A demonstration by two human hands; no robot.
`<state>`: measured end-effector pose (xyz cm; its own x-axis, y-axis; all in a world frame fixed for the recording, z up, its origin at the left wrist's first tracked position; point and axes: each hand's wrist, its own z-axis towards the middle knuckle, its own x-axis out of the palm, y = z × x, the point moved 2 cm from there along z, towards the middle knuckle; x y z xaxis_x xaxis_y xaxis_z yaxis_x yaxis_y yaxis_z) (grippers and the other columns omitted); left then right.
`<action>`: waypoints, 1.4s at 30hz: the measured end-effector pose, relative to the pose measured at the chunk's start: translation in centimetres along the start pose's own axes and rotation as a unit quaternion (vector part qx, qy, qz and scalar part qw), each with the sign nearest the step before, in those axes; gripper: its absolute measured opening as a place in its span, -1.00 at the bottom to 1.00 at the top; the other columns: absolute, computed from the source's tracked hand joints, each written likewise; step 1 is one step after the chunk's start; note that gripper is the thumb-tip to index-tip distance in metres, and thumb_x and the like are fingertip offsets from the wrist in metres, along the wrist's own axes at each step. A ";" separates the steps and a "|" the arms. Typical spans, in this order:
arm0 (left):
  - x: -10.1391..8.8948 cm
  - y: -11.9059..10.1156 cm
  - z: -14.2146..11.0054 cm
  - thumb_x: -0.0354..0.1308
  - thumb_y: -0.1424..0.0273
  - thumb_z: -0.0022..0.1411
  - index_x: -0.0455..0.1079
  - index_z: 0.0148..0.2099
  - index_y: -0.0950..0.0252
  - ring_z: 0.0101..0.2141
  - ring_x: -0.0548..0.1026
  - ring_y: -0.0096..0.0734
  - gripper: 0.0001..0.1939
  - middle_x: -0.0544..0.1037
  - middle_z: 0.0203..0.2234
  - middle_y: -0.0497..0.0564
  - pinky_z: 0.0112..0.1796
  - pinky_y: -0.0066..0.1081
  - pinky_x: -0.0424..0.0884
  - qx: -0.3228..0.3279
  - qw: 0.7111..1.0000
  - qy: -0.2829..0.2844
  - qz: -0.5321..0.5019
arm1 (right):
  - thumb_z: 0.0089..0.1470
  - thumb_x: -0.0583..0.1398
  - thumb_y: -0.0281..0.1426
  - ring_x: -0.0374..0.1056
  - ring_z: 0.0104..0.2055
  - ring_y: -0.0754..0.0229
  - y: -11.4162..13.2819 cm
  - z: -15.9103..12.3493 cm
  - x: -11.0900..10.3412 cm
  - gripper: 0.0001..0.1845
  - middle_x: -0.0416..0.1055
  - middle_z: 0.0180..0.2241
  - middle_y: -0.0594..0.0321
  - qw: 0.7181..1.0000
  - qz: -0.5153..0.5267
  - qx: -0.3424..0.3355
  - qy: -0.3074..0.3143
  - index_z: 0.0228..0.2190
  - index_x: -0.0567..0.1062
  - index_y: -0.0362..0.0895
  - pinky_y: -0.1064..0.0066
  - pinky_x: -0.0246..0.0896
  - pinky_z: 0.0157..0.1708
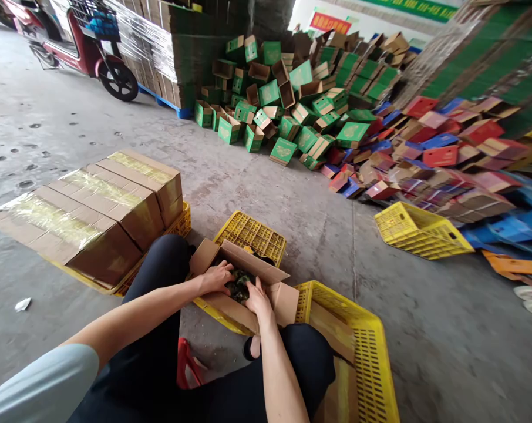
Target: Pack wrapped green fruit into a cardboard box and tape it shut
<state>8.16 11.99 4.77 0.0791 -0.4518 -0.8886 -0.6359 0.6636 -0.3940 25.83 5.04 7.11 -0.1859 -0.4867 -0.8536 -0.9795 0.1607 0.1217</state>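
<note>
An unsealed cardboard box (235, 308) sits between my knees on a yellow crate, its flaps folded outward. Inside it lies a dark, greenish-black mass (238, 286), too small and shadowed to name. My left hand (216, 278) reaches in from the left, fingers apart and touching the dark contents. From the near right, my right hand (258, 298) rests its spread fingers on the same contents. The fingertips of both hands are partly hidden. Just beyond the box, an upturned yellow crate (258, 232) shows its grid base, with a small black and yellow object by the flap.
Taped cardboard boxes (101, 200) stand in a row on a crate at left. A yellow crate (371, 352) with cartons is at right, another yellow crate (420, 232) farther off. Piles of green boxes (283, 150) and red-blue boxes (440, 155) lie behind. A red scooter (83, 44) is parked back left.
</note>
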 end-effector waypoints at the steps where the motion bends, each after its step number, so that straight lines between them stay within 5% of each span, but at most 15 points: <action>1: 0.2 -0.1 0.2 0.41 0.14 0.15 0.56 0.08 0.13 0.14 0.31 0.04 -0.54 0.42 0.13 0.14 0.05 -0.21 0.41 -0.001 1.000 0.002 0.005 | 0.05 0.29 -0.56 0.29 0.25 -0.15 -0.1 0.0 0.0 -0.45 0.15 0.36 -0.04 1.000 -0.001 -0.005 -0.006 0.09 0.54 -0.06 0.18 0.25 0.14; 6: 0.5 -0.8 0.8 0.45 0.26 0.10 0.58 0.04 0.14 0.19 0.22 0.11 -0.57 0.38 0.21 0.12 0.09 -0.14 0.35 0.006 1.000 0.016 0.022 | 0.17 0.07 -0.67 0.38 0.11 0.00 -0.5 0.0 -0.2 -0.63 0.44 0.07 -0.02 0.998 0.001 -0.027 -0.051 -0.18 0.62 -0.17 0.29 0.20 0.11; 14: -0.4 -1.0 1.3 0.34 0.40 0.14 0.57 -0.21 0.21 0.05 0.32 0.01 -0.87 0.55 -0.06 0.10 -0.01 -0.17 0.34 -0.041 0.999 -0.014 -0.030 | 0.25 0.09 -0.56 0.48 -0.15 0.10 -4.6 -1.5 -2.2 -0.77 0.57 -0.22 0.06 0.993 0.032 0.011 -0.109 -0.23 0.55 -0.17 0.40 0.20 -0.19; 19: -1.2 -0.8 1.9 0.26 0.48 0.16 0.52 -0.31 0.24 0.07 0.35 -0.03 -0.95 0.57 -0.13 0.08 0.04 -0.17 0.31 -0.028 0.990 -0.077 -0.117 | 0.14 0.15 -0.50 0.50 -0.28 0.12 -7.8 -2.2 -2.3 -0.83 0.58 -0.39 0.21 0.976 0.128 0.045 -0.171 -0.39 0.55 -0.10 0.42 0.21 -0.28; 24: -0.9 -1.0 3.0 0.15 0.33 0.32 0.44 -0.14 0.31 -0.26 0.52 -0.31 -0.84 0.57 -0.27 0.03 -0.20 -0.37 0.47 -0.033 0.924 -0.083 -0.371 | 0.08 0.10 -0.59 0.55 -0.15 0.10 -8.2 -2.1 -1.6 -0.61 0.64 -0.19 0.16 0.973 0.151 0.007 -0.174 -0.13 0.59 -0.10 0.39 0.30 -0.15; 28: -0.1 -1.4 3.8 -0.01 0.11 0.45 0.39 0.07 0.33 -0.23 0.60 -0.27 -0.59 0.60 -0.17 0.11 -0.27 -0.38 0.52 -0.015 0.871 -0.010 -0.490 | 0.11 0.08 -0.60 0.56 -0.10 0.05 -6.9 -2.3 -1.2 -0.59 0.65 -0.18 0.11 0.987 0.087 -0.006 -0.132 -0.17 0.64 -0.08 0.35 0.32 -0.08; 34: 0.1 0.3 3.9 0.09 0.41 0.36 0.48 0.13 0.30 0.03 0.53 -0.08 -0.66 0.61 -0.02 0.18 0.10 -0.22 0.38 -0.067 0.989 -0.061 -0.115 | 0.28 0.02 -0.51 0.46 0.08 0.06 -4.2 -0.7 -1.6 -0.57 0.57 0.03 0.06 0.979 0.085 -0.065 -0.173 0.05 0.55 -0.14 0.32 0.24 0.14; 37: 1.0 0.5 3.6 0.21 0.35 0.28 0.40 0.25 0.26 0.12 0.43 0.04 -0.50 0.56 0.06 0.21 0.09 -0.16 0.37 -0.070 0.997 -0.016 -0.009 | 0.32 0.06 -0.43 0.30 0.25 0.04 -2.6 0.9 -1.2 -0.57 0.45 0.20 0.05 0.983 0.070 -0.108 -0.131 0.14 0.48 -0.16 0.29 0.16 0.22; 42: 2.0 -0.2 3.4 0.36 0.10 0.14 0.36 0.30 0.24 0.14 0.32 0.19 -0.27 0.46 0.12 0.28 0.07 0.00 0.34 -0.086 0.995 0.002 0.043 | 0.31 0.14 -0.25 0.21 0.28 -0.13 -0.5 2.3 0.0 -0.39 0.41 0.21 -0.05 0.997 0.013 -0.048 -0.062 0.31 0.27 -0.14 0.08 0.19 0.13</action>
<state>11.08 13.03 2.28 0.0158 -0.3999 -0.9164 -0.7628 0.5878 -0.2697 26.49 6.97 5.88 -0.2059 -0.3727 -0.9048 -0.9785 0.0861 0.1871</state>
